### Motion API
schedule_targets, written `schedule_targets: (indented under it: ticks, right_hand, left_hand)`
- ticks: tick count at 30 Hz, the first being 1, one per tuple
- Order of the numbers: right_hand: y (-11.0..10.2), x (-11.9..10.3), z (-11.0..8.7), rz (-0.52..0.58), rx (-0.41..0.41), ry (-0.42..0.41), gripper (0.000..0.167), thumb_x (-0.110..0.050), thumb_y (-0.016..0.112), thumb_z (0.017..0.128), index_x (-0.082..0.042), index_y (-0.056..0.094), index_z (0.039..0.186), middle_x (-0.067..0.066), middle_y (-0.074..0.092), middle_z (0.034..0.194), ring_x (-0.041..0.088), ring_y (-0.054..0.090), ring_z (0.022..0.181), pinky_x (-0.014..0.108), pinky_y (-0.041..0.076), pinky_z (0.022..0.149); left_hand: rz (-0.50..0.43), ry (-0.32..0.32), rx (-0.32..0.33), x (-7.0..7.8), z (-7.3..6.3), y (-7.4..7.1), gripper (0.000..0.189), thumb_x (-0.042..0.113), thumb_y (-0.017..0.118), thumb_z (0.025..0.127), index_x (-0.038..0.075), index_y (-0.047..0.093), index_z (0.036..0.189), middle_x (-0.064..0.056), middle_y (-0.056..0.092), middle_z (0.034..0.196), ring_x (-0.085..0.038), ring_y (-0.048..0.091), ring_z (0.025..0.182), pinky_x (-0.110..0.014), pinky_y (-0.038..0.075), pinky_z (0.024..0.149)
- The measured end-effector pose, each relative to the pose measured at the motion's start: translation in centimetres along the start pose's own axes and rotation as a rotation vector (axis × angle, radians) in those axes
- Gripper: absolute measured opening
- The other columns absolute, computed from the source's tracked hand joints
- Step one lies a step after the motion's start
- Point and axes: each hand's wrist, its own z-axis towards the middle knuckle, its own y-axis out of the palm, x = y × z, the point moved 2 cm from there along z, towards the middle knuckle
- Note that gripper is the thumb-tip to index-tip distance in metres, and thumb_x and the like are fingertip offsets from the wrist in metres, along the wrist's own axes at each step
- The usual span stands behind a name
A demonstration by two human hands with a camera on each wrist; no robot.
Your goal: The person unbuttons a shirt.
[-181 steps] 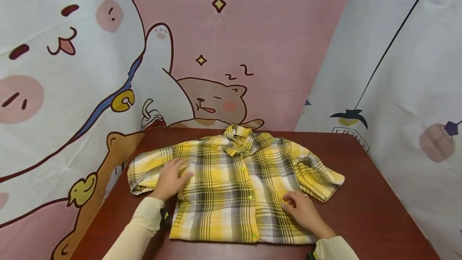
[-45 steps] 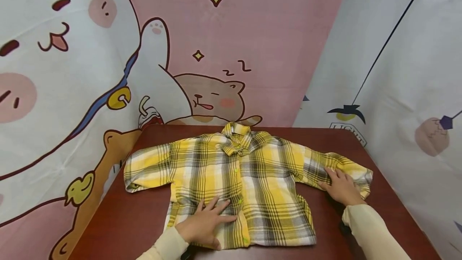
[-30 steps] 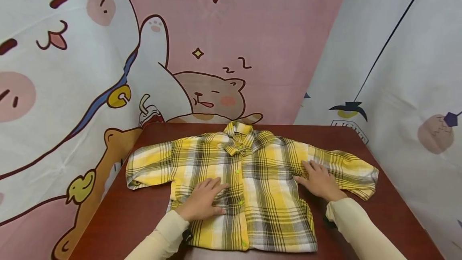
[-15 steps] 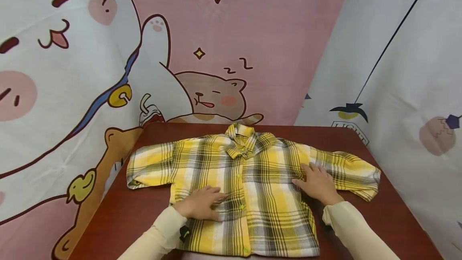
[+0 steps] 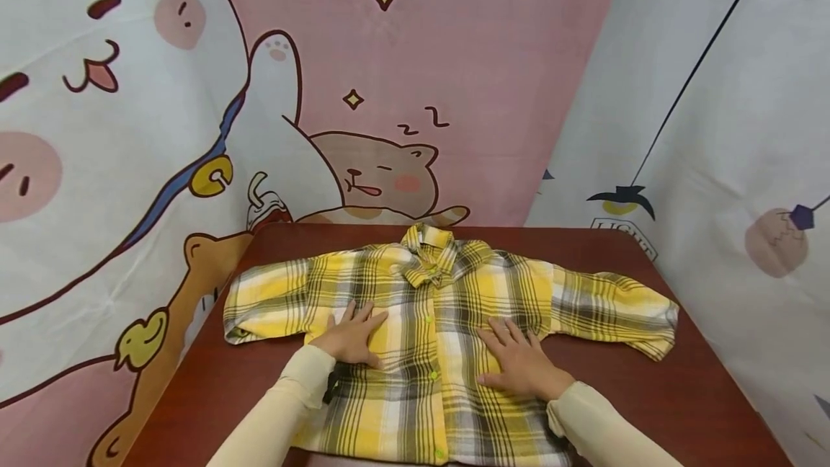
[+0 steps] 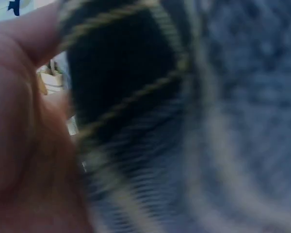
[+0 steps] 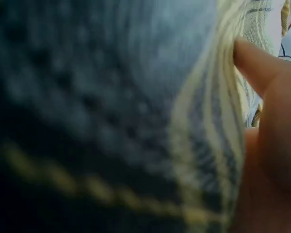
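A yellow, white and grey plaid shirt (image 5: 402, 409) lies buttoned and front up, its collar toward the back and both sleeves spread outward. On the chest at the left side my left hand (image 5: 353, 337) rests with fingers spread. My right hand (image 5: 519, 362) lies flat on the other front panel, fingers fanned toward the collar. In the left wrist view the plaid cloth (image 6: 136, 97) fills most of the picture beside my left hand (image 6: 19, 126). Close, blurred cloth (image 7: 111, 107) also covers most of the right wrist view, with my right thumb (image 7: 257, 63) touching its edge.
The shirt lies on a dark red-brown table (image 5: 648, 402). Behind and to the left stands a cartoon-printed curtain (image 5: 480, 92), and a pale sheet (image 5: 733, 164) hangs at the right. The right sleeve's cuff (image 5: 661, 330) reaches near the table's right edge.
The sleeve on the right, folded down six seconds ago, now lies stretched outward. Since then my right hand has moved from that sleeve inward onto the chest; my left hand has slid up the shirt.
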Motion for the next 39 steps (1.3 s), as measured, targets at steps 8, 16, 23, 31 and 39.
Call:
schedule_targets:
  ticks: [8, 16, 23, 31, 39]
  right_hand:
    - [-1.6, -0.7, -1.2, -0.037, -0.023, -0.007, 0.083, -0.065, 0.064, 0.082, -0.019, 0.043, 0.148, 0.013, 0.032, 0.153, 0.041, 0.029, 0.138, 0.069, 0.027, 0.1]
    - [-2.6, -2.8, 0.6, 0.019, 0.1, -0.006, 0.056, -0.046, 0.068, 0.09, -0.008, 0.06, 0.131, 0.015, 0.058, 0.128, 0.037, 0.052, 0.119, 0.057, 0.039, 0.098]
    - [-1.6, -3.6, 1.0, -0.001, 0.114, -0.099, 0.055, -0.042, 0.071, 0.088, -0.009, 0.06, 0.129, 0.016, 0.053, 0.129, 0.037, 0.048, 0.121, 0.056, 0.044, 0.091]
    - [-0.1, -2.7, 0.1, -0.023, 0.054, -0.123, 0.068, -0.049, 0.069, 0.087, -0.014, 0.049, 0.142, 0.016, 0.04, 0.145, 0.042, 0.037, 0.132, 0.062, 0.039, 0.093]
    - [-0.4, -2.3, -0.7, 0.008, 0.051, -0.088, 0.069, -0.049, 0.069, 0.087, -0.016, 0.047, 0.144, 0.016, 0.037, 0.148, 0.041, 0.036, 0.132, 0.064, 0.036, 0.095]
  left_hand:
    - [-0.094, 0.073, 0.036, 1.9, 0.6, -2.7, 0.069, 0.036, 0.074, 0.087, 0.015, 0.045, 0.147, -0.013, 0.054, 0.136, -0.038, 0.05, 0.123, -0.057, 0.042, 0.094]
    - [-0.3, 0.156, 0.25, 6.1, 8.2, -5.5, 0.059, 0.02, 0.055, 0.101, 0.02, 0.028, 0.154, -0.006, 0.062, 0.076, -0.013, 0.05, 0.052, -0.034, 0.044, 0.051]
    - [-0.303, 0.02, 0.25, 6.6, 13.0, -4.8, 0.057, 0.016, 0.049, 0.102, 0.021, 0.028, 0.155, -0.009, 0.064, 0.076, -0.015, 0.041, 0.045, -0.032, 0.038, 0.046]
    - [-0.372, -0.01, 0.344, 6.2, 13.2, -5.3, 0.027, 0.015, 0.057, 0.099, 0.01, 0.067, 0.123, -0.006, 0.068, 0.108, -0.02, 0.063, 0.08, -0.037, 0.051, 0.067]
    - [-0.869, 0.198, 0.448, 7.3, 12.7, -7.9, 0.068, 0.003, 0.059, 0.095, 0.019, 0.029, 0.154, -0.007, 0.031, 0.155, -0.031, 0.042, 0.131, -0.047, 0.043, 0.097]
